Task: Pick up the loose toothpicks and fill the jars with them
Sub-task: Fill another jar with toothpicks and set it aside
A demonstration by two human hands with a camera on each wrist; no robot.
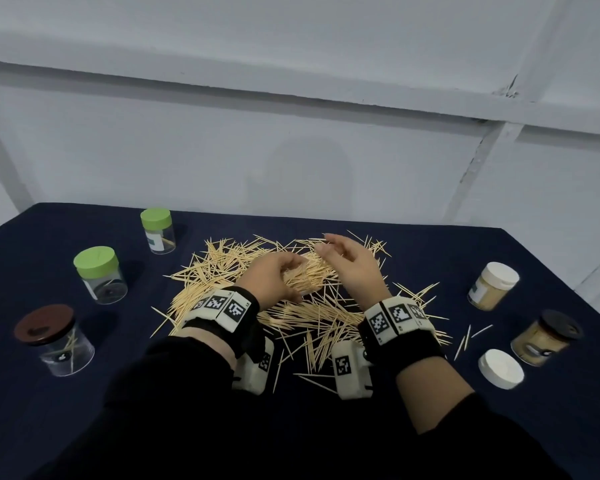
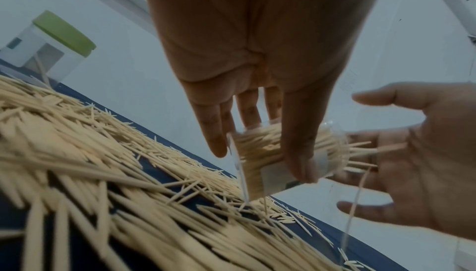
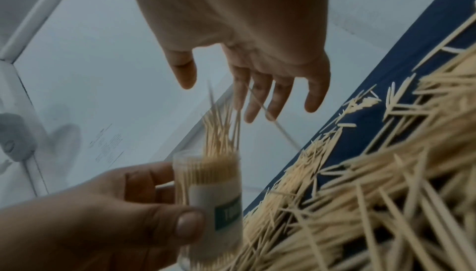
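A wide heap of loose toothpicks [image 1: 291, 306] covers the middle of the dark blue table [image 1: 66, 427]. My left hand [image 1: 274, 277] grips a clear, lidless jar [image 2: 288, 155] packed with toothpicks, tipped sideways over the heap. In the right wrist view the same jar [image 3: 213, 190] shows a white label and toothpicks sticking out of its mouth. My right hand [image 1: 347, 259] hovers just past the jar's mouth with fingers [image 3: 260, 96] spread and straight, holding nothing.
On the left stand two green-lidded jars [image 1: 99, 275] [image 1: 157, 230] and a brown-lidded jar [image 1: 54, 339], each nearly empty. On the right stand a white-lidded jar [image 1: 492, 285] and a dark-lidded jar [image 1: 544, 337], both full. A loose white lid [image 1: 500, 368] lies near them.
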